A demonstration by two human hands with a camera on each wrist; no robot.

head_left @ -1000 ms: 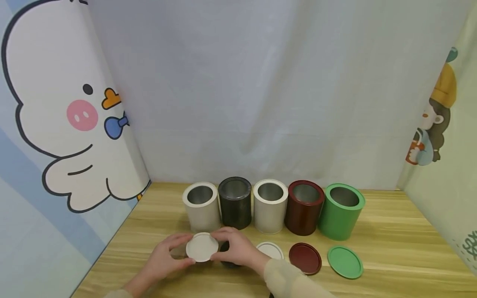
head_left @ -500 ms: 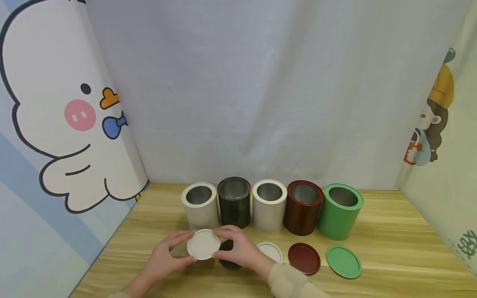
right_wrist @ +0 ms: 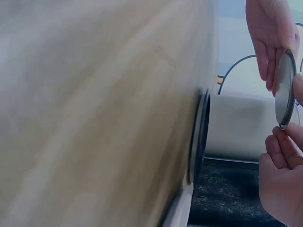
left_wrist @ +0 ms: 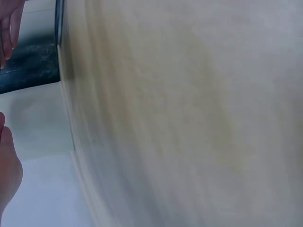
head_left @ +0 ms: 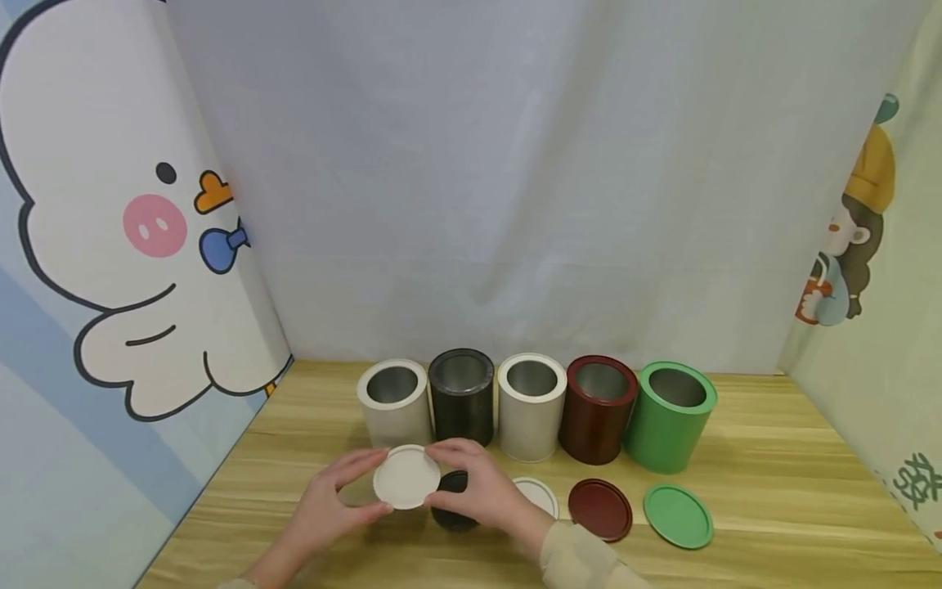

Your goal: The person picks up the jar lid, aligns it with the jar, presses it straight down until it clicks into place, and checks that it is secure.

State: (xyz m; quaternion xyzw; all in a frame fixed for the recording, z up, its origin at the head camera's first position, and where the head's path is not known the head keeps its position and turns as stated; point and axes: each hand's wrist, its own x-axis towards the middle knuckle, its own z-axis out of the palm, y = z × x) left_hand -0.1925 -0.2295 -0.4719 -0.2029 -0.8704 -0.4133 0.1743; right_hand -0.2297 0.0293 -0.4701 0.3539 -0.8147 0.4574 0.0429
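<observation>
A round white lid [head_left: 407,477] is held up off the table between both hands, its white face toward the head camera. My left hand [head_left: 331,499] pinches its left edge with thumb and fingers. On the opposite edge, my right hand [head_left: 482,487] pinches it likewise. The right wrist view catches the lid [right_wrist: 285,90] nearly edge-on, with a silvery metal underside. Just behind the hands stands an open white can [head_left: 401,424]. Below the right hand lies a black lid [head_left: 452,514], partly covered by it. Only parts of the hands show in the left wrist view.
Right of the first can stand a black can [head_left: 464,417], another white can [head_left: 528,429], a dark red can [head_left: 596,429] and a green can [head_left: 666,438], all open. A white lid [head_left: 539,495], dark red lid [head_left: 599,510] and green lid [head_left: 678,515] lie before them.
Both hands have moved slightly up and to the right in the head view with the white lid between them. More of the black lid shows now. The cans and other lids stay put.
</observation>
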